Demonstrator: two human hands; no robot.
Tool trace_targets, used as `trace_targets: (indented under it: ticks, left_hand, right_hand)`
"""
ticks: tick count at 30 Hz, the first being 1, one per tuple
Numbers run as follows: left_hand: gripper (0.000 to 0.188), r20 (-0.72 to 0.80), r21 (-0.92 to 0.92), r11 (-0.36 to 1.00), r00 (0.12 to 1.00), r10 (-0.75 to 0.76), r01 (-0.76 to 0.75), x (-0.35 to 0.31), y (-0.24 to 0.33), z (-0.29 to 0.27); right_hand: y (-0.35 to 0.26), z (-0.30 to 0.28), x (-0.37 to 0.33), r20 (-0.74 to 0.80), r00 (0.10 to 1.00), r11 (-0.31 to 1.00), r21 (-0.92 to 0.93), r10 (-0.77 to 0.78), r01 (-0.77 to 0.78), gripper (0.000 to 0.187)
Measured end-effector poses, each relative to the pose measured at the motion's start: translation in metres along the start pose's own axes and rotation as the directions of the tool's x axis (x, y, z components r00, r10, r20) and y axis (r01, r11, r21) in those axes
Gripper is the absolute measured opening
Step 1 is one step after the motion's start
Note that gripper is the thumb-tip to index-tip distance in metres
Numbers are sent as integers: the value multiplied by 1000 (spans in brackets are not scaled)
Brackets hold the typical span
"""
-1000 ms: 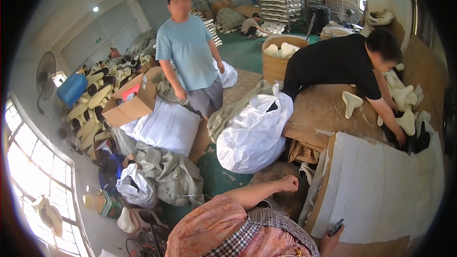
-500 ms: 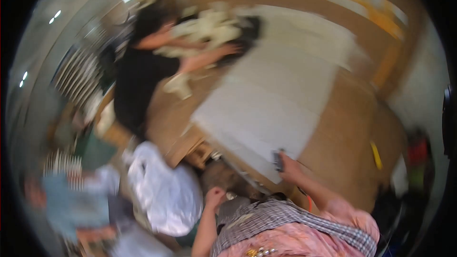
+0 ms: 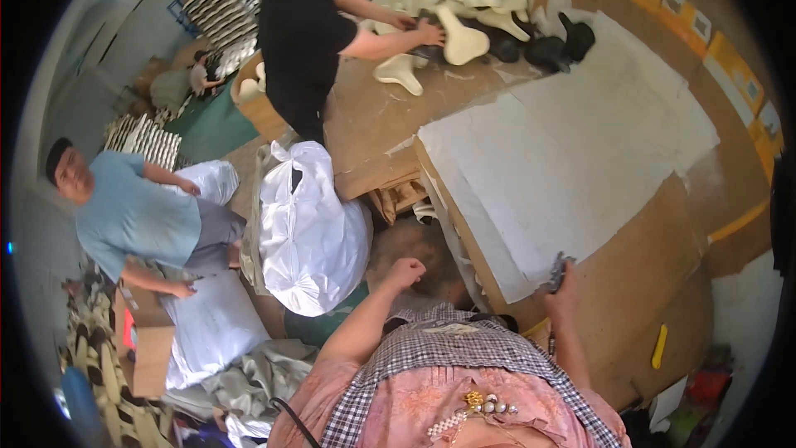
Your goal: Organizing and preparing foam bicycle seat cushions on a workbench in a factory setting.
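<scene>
My right hand (image 3: 564, 292) is closed around a small dark grey tool (image 3: 560, 270), whose exact kind I cannot make out. It is at the near right edge of large white sheets (image 3: 572, 149) laid on the brown worktable (image 3: 630, 299). My left hand (image 3: 406, 272) hangs off the table's near left side, fingers curled in, with nothing showing in them. At the far side, a co-worker in a black shirt has a hand (image 3: 429, 33) on a cream saddle-shaped piece (image 3: 464, 43). Black saddle-shaped pieces (image 3: 549, 53) lie beside it, in front of a cream heap.
A full white sack (image 3: 307, 232) stands left of the table. Further left, a person in a blue shirt (image 3: 141, 216) stands by another white sack (image 3: 215, 323) and a cardboard box (image 3: 153, 357). A yellow-handled tool (image 3: 659, 346) lies at the table's right.
My view has swung left and steadied. My right hand still holds the grey tool near the sheets' edge. The black-shirted co-worker now touches a cream piece; the blue-shirted person's stance differs.
</scene>
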State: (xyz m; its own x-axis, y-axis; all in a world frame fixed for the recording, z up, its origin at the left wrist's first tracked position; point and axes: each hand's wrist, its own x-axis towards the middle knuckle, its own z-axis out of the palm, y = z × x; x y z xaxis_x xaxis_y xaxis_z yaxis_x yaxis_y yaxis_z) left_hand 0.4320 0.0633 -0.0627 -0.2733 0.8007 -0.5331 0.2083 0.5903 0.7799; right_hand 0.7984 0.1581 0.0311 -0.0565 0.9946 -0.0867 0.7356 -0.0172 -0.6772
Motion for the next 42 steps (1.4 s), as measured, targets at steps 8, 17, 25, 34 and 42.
trace_targets:
  ticks: [8,17,25,34,42]
  left_hand:
    - [16,-6,48,996,997,-79,79,33,38,4]
    - [13,-22,-3,999,999,48,-48,75,-9,-79]
    - [13,-309,-302,951,938,-156,58,69,-66,-177]
    - [29,-323,-451,879,890,-321,154,33,-106,-254]
    - [72,-614,782,607,-6,789,-142,-129,100,-400]
  right_hand:
    - [41,-44,-23,-286,848,769,-361,447,-527,74]
    - [67,-14,-5,-460,871,838,-399,170,-374,80]
    - [99,-33,16,-297,856,554,-663,423,-504,80]
    - [-49,93,132,23,997,784,-619,68,-39,52]
    - [-277,277,156,584,641,667,-215,-498,713,45]
